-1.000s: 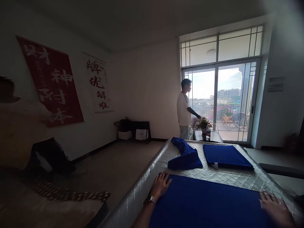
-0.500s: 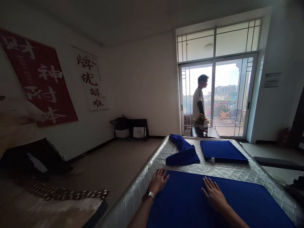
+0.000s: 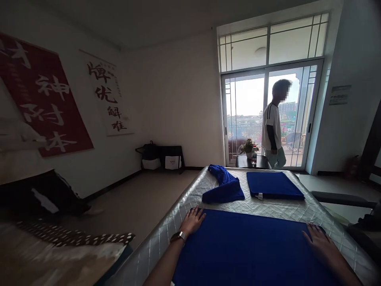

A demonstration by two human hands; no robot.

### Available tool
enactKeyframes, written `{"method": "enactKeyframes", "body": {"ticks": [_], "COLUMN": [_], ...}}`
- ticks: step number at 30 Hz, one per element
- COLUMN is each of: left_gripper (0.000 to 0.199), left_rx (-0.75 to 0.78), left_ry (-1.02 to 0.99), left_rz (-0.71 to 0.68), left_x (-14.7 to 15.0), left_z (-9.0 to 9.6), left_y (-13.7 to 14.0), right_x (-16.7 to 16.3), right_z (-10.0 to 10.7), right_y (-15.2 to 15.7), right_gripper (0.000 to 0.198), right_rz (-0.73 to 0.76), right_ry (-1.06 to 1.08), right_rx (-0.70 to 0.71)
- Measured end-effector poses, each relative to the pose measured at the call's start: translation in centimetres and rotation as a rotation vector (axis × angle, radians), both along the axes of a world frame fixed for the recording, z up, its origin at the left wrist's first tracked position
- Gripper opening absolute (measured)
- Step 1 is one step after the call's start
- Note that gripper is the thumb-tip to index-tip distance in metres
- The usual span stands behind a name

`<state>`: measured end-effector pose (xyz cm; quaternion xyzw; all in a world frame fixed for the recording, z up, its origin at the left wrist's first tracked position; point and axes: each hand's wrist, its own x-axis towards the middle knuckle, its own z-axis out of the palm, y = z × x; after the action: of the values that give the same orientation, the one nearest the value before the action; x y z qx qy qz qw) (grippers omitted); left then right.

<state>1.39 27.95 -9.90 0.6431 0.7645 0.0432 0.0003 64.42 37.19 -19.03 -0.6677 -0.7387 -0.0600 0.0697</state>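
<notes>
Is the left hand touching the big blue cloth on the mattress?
Touching. The head view shows the left hand lying flat with its fingers on the far left corner of the blue cloth.

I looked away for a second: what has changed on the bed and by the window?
The right hand swept from the middle of the flat blue cloth out to its right edge; the left hand stayed at the left edge. The person in the white shirt walked right along the glass door. The crumpled blue cloth and folded blue cloth stayed put.
</notes>
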Motion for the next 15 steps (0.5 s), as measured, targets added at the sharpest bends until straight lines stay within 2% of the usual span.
{"method": "enactKeyframes", "body": {"ticks": [3, 5, 7, 9, 11, 13, 15], "left_gripper": [0.072, 0.073, 0.068, 0.064, 0.064, 0.064, 0.065], "left_rx": [0.043, 0.110, 0.155, 0.160, 0.138, 0.108, 0.082], "left_ry": [0.022, 0.031, 0.008, -0.068, -0.140, -0.167, -0.157], "left_rz": [0.039, -0.017, -0.175, -0.393, -0.539, -0.564, -0.513], "left_x": [2.7, 6.6, 11.6, 16.8, 20.5, 21.9, 20.7], "left_z": [0.9, 1.1, 0.8, 0.0, -0.9, -1.5, -1.6], "left_y": [0.8, 1.4, 1.9, 2.2, 2.3, 2.3, 2.2], "right_x": [-1.0, -1.2, -1.2, -1.2, -1.3, -1.4, -1.4], "right_z": [0.1, 0.2, 0.4, 0.6, 0.9, 1.2, 1.2], "right_y": [-0.2, -0.3, -0.4, -0.5, -0.7, -0.7, -0.7], "right_gripper": [0.076, 0.077, 0.077, 0.076, 0.076, 0.076, 0.076], "right_rz": [-0.061, -0.080, -0.086, -0.088, -0.097, -0.111, -0.116], "right_ry": [0.075, 0.106, 0.114, 0.119, 0.119, 0.105, 0.087], "right_rx": [0.008, 0.008, 0.006, 0.004, 0.000, -0.012, -0.028]}}
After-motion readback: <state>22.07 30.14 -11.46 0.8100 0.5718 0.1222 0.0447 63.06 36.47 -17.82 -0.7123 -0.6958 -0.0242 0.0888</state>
